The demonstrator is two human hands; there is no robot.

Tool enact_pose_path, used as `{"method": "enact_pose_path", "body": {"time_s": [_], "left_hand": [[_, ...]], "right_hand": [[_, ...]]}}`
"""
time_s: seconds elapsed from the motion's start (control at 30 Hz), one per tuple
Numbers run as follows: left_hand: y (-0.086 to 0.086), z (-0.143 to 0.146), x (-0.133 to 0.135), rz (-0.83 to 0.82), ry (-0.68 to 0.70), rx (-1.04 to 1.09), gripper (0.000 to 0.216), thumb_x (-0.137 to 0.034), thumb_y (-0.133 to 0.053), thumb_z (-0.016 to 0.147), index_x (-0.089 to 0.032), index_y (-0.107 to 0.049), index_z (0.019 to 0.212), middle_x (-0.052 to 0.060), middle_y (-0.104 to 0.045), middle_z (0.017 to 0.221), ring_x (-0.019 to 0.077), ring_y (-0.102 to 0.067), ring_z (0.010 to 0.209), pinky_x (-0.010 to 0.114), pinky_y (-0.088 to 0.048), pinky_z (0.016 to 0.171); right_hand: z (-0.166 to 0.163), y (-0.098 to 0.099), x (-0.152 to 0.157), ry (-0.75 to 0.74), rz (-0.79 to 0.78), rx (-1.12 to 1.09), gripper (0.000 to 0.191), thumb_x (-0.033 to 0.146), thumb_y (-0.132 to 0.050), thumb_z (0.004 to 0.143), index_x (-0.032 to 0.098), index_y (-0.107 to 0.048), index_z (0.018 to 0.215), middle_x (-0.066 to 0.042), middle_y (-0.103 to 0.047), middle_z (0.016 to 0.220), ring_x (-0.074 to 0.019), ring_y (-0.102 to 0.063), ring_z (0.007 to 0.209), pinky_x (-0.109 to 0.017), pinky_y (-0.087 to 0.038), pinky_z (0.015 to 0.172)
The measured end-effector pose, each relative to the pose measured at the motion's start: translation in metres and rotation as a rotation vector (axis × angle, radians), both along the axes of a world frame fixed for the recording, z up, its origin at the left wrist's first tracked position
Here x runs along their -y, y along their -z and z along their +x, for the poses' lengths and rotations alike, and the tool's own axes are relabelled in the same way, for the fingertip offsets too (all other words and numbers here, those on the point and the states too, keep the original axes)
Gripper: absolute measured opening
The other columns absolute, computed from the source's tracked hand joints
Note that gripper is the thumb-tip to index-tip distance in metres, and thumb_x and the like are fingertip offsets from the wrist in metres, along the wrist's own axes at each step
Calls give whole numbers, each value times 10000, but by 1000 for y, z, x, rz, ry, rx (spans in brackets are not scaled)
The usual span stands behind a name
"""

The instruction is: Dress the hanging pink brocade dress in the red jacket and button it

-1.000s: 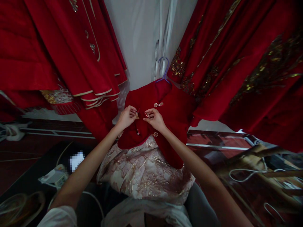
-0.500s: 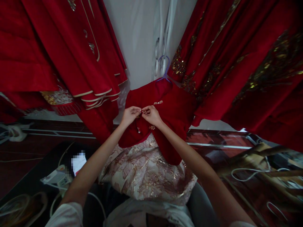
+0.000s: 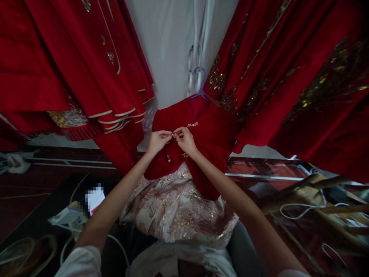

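A short red jacket (image 3: 213, 127) hangs on a purple hanger (image 3: 201, 82), its lower part spread over a pale pink floral brocade cloth (image 3: 173, 204) on my lap. At the jacket's front opening, my left hand (image 3: 158, 141) is closed in a pinch on the jacket's front edge. Close against it, fingertips nearly touching, my right hand (image 3: 185, 139) pinches a small beaded fastener, mostly hidden by the fingers. Another beaded fastener (image 3: 192, 124) shows above my right hand. A beaded piece (image 3: 168, 157) dangles below my left hand, and one more sits partly behind my right wrist.
Red garments with pale trim (image 3: 121, 77) hang at left; red garments with gold sequins (image 3: 288, 96) hang at right. A dark table (image 3: 66, 192) at lower left bears a lit phone (image 3: 95, 200), a white power strip (image 3: 76, 223) and cables. A wooden frame (image 3: 305, 192) with cords stands right.
The right fingers have shifted slightly at the fastener, lifting a little and covering more of the beads. The left hand keeps its pinch. The whole view has drifted slightly.
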State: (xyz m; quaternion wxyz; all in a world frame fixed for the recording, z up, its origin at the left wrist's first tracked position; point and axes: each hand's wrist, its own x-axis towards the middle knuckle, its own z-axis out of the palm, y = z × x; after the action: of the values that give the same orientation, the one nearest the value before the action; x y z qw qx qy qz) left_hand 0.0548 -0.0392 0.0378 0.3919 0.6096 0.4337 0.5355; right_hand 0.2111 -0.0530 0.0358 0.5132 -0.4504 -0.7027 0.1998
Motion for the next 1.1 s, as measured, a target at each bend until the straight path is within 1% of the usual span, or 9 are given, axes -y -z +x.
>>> {"method": "enact_pose_path", "body": {"time_s": [0.13,0.27,0.4,0.5,0.6,0.77,0.93,1.0,1.1], "left_hand": [[2,-3,-7,9,41,-35,387,-378,-806,563,-101,-727,821,98,-736,803,185,-674,720,353,-561,754],[5,-13,-5,-8,222,-50,407,-381,-779,629,-110,-689,919,96,-723,890,179,-677,798,360,-549,820],[3,-30,27,47,295,-212,488,-309,-729,700,-154,-581,1138,67,-654,1010,110,-646,755,287,-543,752],[-2,-42,60,78,397,-450,293,-304,-653,781,-159,-609,1032,34,-629,888,102,-604,717,233,-504,652],[-3,-45,83,128,501,-601,201,-265,-609,812,-171,-629,988,24,-639,833,120,-598,748,247,-491,689],[11,-29,95,229,329,-771,189,-229,-593,810,-200,-635,992,24,-663,866,137,-606,752,271,-483,728],[20,-17,101,266,163,-794,166,-218,-565,826,-197,-675,947,40,-680,849,160,-632,782,291,-494,762],[20,-17,101,257,111,-727,160,-235,-576,820,-198,-689,927,38,-693,836,162,-642,777,295,-503,769],[20,-20,97,160,107,-509,176,-274,-602,808,-182,-697,923,40,-720,849,158,-668,779,291,-526,781]], "right_hand": [[1,-1,1,26,3,3,80,168,-538,834,179,-605,877,-30,-588,946,-90,-583,700,-240,-526,708],[5,-9,9,25,-26,18,98,146,-550,822,188,-619,878,-26,-635,942,-102,-615,734,-248,-534,741],[27,-22,37,-64,-151,19,143,155,-533,848,197,-639,935,-19,-700,965,-117,-664,838,-276,-540,809],[50,-28,69,-101,-236,88,119,200,-560,851,189,-655,922,-32,-715,917,-129,-671,801,-283,-538,765],[66,-24,97,-90,-320,207,129,249,-594,838,179,-643,935,-34,-700,799,-132,-640,654,-269,-504,623],[62,-4,115,80,-262,427,195,230,-663,768,173,-611,947,-27,-632,742,-148,-589,657,-270,-440,614],[50,2,113,161,-230,403,195,142,-665,682,200,-555,833,-6,-606,800,-135,-569,691,-250,-413,624],[50,0,113,136,-224,303,240,128,-652,664,209,-521,848,22,-590,756,-120,-556,643,-238,-412,596],[48,-7,114,-45,-286,60,268,141,-664,643,211,-490,835,43,-589,704,-109,-564,614,-231,-450,595]]}}
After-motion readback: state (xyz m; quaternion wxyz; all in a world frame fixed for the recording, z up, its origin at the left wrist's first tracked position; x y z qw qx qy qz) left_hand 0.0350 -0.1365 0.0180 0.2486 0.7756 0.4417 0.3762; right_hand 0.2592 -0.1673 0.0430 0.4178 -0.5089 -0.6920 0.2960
